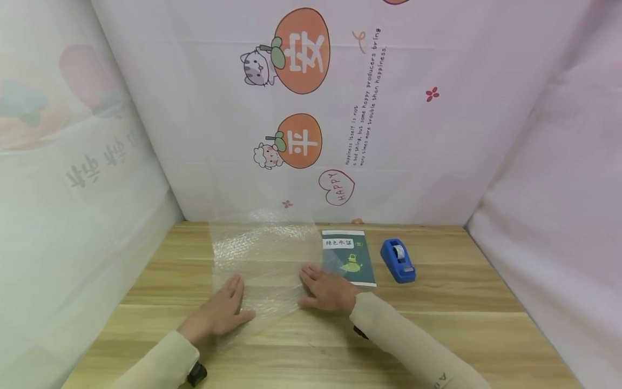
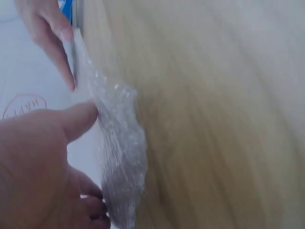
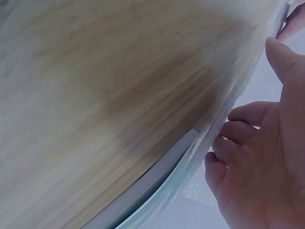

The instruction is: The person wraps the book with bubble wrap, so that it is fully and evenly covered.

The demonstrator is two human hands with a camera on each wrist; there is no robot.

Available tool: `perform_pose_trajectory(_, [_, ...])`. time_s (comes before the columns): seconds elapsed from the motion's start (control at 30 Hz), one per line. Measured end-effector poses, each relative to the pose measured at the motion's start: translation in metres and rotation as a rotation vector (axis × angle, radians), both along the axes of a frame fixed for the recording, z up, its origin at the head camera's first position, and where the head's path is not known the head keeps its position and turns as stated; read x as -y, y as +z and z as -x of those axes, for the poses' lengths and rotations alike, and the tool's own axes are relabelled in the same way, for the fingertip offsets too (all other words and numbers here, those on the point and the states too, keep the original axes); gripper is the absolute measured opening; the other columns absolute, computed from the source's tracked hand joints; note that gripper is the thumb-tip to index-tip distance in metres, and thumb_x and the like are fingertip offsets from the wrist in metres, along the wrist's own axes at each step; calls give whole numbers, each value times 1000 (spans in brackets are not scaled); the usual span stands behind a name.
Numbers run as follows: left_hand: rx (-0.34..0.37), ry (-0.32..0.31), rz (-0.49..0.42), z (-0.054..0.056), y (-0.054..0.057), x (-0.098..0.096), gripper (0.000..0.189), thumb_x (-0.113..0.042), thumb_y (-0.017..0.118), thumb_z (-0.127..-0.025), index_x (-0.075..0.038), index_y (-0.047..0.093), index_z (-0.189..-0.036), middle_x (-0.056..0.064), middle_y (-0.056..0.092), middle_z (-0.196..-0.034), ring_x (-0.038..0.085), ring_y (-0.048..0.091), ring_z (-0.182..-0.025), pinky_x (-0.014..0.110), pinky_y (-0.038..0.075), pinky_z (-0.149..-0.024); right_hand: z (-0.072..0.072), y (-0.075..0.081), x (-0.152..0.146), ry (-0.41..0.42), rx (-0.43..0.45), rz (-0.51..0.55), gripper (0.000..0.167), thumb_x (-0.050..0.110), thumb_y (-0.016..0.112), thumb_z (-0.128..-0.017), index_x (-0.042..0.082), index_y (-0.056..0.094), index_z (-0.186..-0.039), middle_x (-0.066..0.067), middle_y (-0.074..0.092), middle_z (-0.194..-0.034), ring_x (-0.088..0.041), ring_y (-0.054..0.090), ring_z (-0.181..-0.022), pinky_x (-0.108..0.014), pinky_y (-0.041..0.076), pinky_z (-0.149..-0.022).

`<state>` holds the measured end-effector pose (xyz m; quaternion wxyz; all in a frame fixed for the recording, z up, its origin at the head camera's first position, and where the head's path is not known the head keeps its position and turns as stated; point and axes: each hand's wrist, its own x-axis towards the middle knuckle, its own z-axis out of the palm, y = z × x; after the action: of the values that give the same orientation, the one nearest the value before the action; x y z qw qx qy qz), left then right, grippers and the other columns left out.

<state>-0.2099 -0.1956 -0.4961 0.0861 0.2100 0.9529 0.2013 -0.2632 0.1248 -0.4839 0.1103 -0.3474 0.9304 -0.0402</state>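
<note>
A clear sheet of bubble wrap (image 1: 264, 243) lies across the wooden table (image 1: 301, 356), one part of it lapping over the left side of a green book (image 1: 357, 267). My left hand (image 1: 221, 310) rests on the wrap's left side, fingers extended and thumb apart. On its right side, beside the book, rests my right hand (image 1: 328, 289), its fingers also extended. In the left wrist view the wrap's edge (image 2: 124, 143) is crinkled and stands slightly raised. In the right wrist view, the book's edge (image 3: 152, 191) shows below the fingertips.
A blue tape dispenser (image 1: 398, 265) with a roll in it stands to the right of the book. Printed white cloth (image 1: 413, 162) hangs behind the table, and pale cloth walls (image 1: 549, 205) close off both sides.
</note>
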Motion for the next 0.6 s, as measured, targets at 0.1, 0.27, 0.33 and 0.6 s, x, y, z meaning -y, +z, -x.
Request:
perform_pose_trajectory(0.1, [-10, 31, 11, -3, 0, -9, 96, -48, 62, -103, 24, 25, -155, 45, 15, -166, 60, 17, -156, 71, 21, -127, -2, 1, 4, 6, -2, 5, 82, 56, 51, -108, 1, 31, -165, -16, 28, -174, -31, 26, -164, -44, 31, -132])
perform_pose_trajectory(0.27, [-45, 84, 74, -4, -4, -26, 94, -48, 61, -104, 24, 26, -154, 45, 18, -165, 59, 20, -157, 68, 24, -128, -5, 0, 12, 7, -28, -10, 80, 56, 52, -107, 2, 34, -164, -16, 31, -174, -30, 29, -163, -43, 32, -132])
perform_pose_trajectory(0.33, [-37, 109, 103, -5, -2, -34, 94, -49, 60, -105, 24, 25, -155, 44, 18, -166, 57, 19, -158, 65, 23, -130, -6, -1, 15, 5, -40, -22, 81, 57, 51, -107, 2, 34, -164, -15, 31, -174, -29, 30, -163, -42, 32, -132])
perform_pose_trajectory(0.6, [2, 160, 133, -10, 6, -54, 92, -50, 56, -106, 22, 25, -156, 41, 19, -167, 54, 19, -160, 64, 23, -131, -9, -1, 20, -20, -36, -73, 84, 61, 50, -106, 5, 31, -166, -11, 28, -176, -26, 28, -164, -40, 31, -132])
